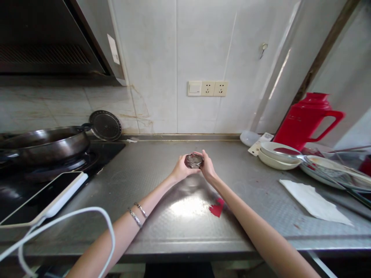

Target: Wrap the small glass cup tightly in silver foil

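Both arms reach forward over the steel countertop. Between my hands is a small round glass-like bowl, dark at the rim and shiny inside; its exact kind is hard to make out. My left hand wraps its left side, thumb along the near edge. My right hand cups the right side, fingers pointing up and away. A torn red scrap lies on the counter nearer to me, beside my right forearm. Two bracelets circle my left wrist.
At left, a steel pan sits on the black stove, with a phone and white cable in front. On the right are stacked bowls, a patterned plate, a white napkin and a red thermos.
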Tool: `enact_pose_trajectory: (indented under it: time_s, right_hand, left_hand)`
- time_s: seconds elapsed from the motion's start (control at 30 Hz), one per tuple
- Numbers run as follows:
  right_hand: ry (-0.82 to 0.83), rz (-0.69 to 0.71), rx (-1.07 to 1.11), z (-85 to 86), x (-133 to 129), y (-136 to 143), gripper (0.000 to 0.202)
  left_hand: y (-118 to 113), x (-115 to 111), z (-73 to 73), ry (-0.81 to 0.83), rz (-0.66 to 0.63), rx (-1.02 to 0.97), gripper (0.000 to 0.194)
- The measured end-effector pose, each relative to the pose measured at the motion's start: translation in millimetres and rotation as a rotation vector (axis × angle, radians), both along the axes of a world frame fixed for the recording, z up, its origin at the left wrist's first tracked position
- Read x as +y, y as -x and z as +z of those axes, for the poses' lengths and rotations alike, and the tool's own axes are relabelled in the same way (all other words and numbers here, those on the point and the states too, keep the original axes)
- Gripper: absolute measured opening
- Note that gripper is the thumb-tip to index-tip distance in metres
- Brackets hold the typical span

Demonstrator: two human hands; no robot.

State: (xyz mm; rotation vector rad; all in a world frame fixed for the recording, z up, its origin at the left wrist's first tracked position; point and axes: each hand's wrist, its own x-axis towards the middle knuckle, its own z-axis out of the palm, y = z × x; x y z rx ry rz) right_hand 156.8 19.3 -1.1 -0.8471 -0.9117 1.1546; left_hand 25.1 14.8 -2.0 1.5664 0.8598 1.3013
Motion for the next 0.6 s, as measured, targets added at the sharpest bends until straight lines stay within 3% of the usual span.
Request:
enact_pose_trajectory:
  time_s: [0.23, 0.43, 0.6]
  right_hand:
    - [-0.027, -0.005, -0.035, -1.5, -6, 7, 0.054]
    - [-0.070, -0.060, -0.028, -3.1, -6, 13, 0.049]
    - [-0.074, -0.069, -0.023, -7.5, -6, 21, 0.043]
  left_hand:
    - [-2, -5, 0.3, -0.087, -0.035, 0.074, 0.075]
    - [0, -16, 12.1, -0.195, 0.165, 0.230, 0.080]
    - [1, -14, 11.5, -0.135, 0.297, 0.179, 0.085]
